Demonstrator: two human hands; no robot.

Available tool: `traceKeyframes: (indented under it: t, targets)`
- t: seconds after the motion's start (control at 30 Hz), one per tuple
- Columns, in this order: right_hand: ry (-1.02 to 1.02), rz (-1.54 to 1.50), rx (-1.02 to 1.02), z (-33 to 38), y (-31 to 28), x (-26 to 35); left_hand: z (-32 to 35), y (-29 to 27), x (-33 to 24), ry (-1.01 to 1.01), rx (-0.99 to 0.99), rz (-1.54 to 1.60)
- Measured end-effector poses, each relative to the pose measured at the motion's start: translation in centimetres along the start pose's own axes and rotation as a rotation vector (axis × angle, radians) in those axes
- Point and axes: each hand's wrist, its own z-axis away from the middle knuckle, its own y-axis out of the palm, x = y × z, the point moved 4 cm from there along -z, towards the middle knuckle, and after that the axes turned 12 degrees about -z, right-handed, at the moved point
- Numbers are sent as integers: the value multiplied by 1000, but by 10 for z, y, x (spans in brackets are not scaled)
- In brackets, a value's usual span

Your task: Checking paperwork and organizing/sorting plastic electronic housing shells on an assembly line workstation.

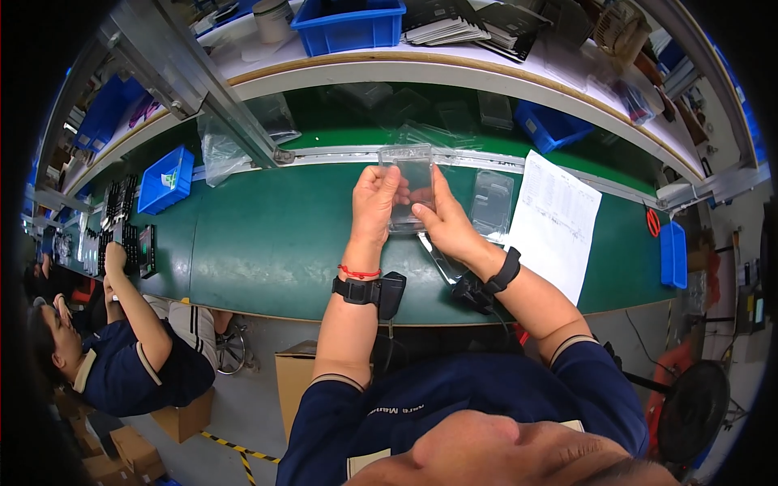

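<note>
Between my two hands I hold a clear plastic case (412,212), raised over the green worktable. My left hand (376,198) grips its left side, with the thumb on the near face. My right hand (446,215) closes round the right side, its thumb low on the case. Right of my right hand, another clear plastic tray (492,198) lies on the table. A large printed sheet of paper (557,219) lies beside that tray. Behind the held case, more clear plastic pieces (438,136) rest near the metal rail.
Blue bins (166,180) stand at the table's left and right ends, with another blue bin (553,127) beneath the shelf (486,78). Red-handled scissors (652,222) lie at the right edge. A co-worker (138,348) sits at the left beside black boxed items (120,202).
</note>
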Motion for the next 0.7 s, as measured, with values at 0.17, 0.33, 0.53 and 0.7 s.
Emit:
traceKeyframes:
  t: [0.17, 0.33, 0.53, 0.7]
  targets:
    - [47, -257, -39, -4, -6, -6, 1, 8, -3, -26, 40, 9]
    - [59, -245, -1, -4, -5, -7, 3, 5, -1, -21, 49, -12]
    - [97, -139, 8, -5, -4, -9, 3, 1, -1, 16, -2, -40]
    - [257, -207, -2, -6, 0, -6, -1, -5, -2, 23, -93, 19]
